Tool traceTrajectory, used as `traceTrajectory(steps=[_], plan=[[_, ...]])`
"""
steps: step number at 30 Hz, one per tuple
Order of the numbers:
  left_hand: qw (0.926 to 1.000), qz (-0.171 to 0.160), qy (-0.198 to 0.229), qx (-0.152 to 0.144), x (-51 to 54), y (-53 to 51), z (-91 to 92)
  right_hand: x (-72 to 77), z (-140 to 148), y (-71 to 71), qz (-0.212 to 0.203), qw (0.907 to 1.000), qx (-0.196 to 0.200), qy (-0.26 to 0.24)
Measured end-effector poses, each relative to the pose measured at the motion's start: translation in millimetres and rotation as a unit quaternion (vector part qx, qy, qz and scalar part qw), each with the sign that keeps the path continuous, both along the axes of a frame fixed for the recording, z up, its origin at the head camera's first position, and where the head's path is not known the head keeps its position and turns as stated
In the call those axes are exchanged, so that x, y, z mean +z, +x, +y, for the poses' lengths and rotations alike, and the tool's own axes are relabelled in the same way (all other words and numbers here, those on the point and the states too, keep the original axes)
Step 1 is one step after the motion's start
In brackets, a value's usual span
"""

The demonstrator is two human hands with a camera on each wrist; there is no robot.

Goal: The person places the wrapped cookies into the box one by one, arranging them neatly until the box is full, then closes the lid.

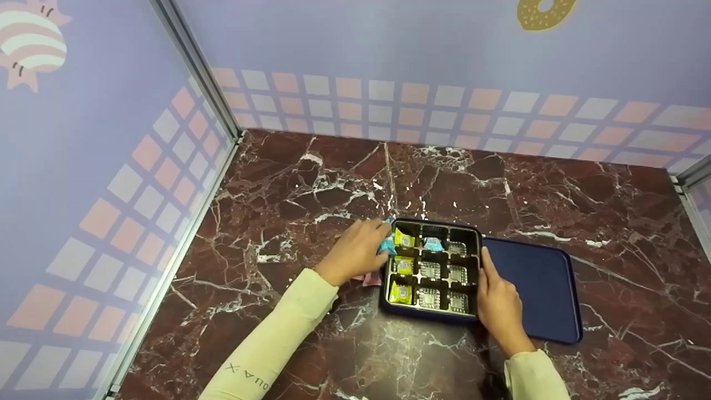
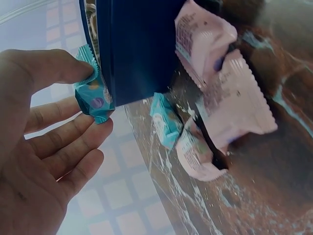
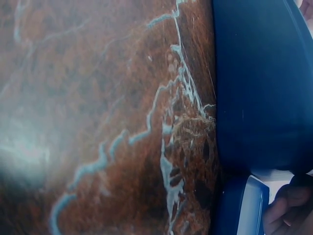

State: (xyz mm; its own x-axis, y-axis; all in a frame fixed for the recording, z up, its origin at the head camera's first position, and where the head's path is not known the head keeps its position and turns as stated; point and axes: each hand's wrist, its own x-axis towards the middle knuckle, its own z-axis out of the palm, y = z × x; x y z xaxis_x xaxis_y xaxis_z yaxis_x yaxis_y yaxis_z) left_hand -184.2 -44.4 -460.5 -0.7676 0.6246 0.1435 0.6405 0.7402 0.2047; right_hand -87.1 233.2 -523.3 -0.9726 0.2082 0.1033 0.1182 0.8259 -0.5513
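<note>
Even, soft light; pale glare on the marbled bench (image 1: 411, 347); both wrist views look slightly hazy.

Pale lavender panels — a back wall (image 1: 389, 44) and a left wall (image 1: 111, 128), joined at a grey metal corner strip (image 1: 191, 64) — carry rows of pink and whitish squares (image 1: 349, 88) low down, with a striped candy print (image 1: 33, 41) and a tan doughnut print (image 1: 530, 18) higher up. The marble-patterned table (image 1: 627, 222) is dark red-brown with white veins, and a soft glare (image 1: 416, 341) lightens its near part.
</note>
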Motion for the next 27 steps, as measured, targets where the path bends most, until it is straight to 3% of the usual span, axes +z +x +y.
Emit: traceTrajectory(steps=[14,27], plan=[[0.9996,-0.004,0.005,-0.027,4.1,4.7,16.2,0.4,0.3,-0.8,-0.017,0.9998,-0.002,-0.010],[0.9989,-0.004,0.006,-0.045,-1.5,10.7,29.9,1.3,0.3,0.5,-0.011,0.9998,0.003,-0.015]])
